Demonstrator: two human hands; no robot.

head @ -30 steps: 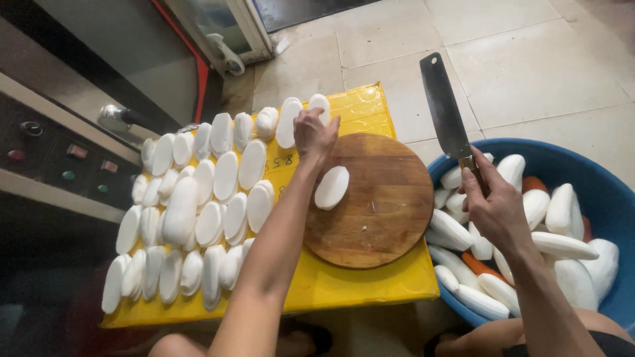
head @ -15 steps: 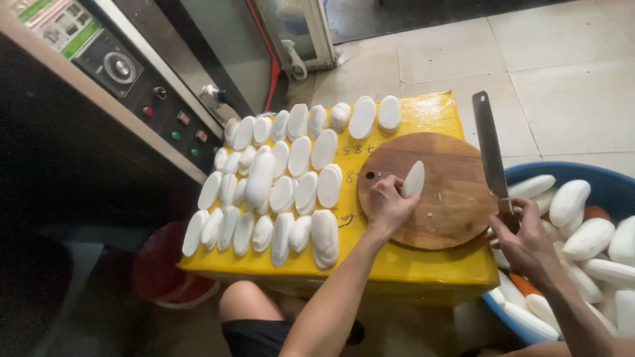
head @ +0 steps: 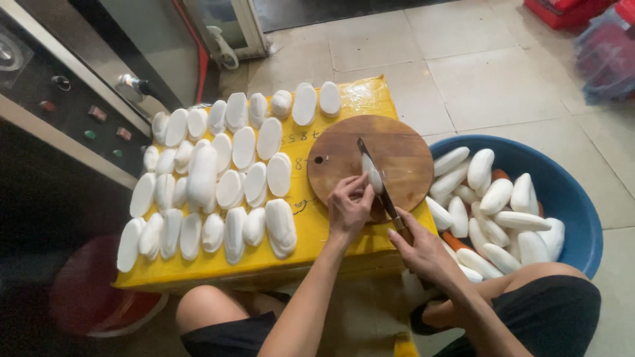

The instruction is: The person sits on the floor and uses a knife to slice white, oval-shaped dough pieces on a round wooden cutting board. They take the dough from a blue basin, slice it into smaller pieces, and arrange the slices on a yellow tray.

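On a round wooden cutting board (head: 403, 155) my left hand (head: 348, 206) holds a white peeled root piece (head: 374, 177) upright on its edge. My right hand (head: 423, 251) grips the handle of a cleaver (head: 372, 173), whose blade rests against the piece. The board lies on a yellow table (head: 311, 228). Many white halved pieces (head: 225, 178) lie in rows on the table to the left of the board.
A blue tub (head: 569, 198) full of whole peeled white roots stands on the tiled floor at the right. A dark machine with knobs (head: 73, 112) runs along the left. A red bucket (head: 99, 304) sits under the table's left end. My knees are below the table.
The cleaver has come down from beside the board onto the white piece. My left hand has moved onto the board and now pinches the piece. The view has shifted left.
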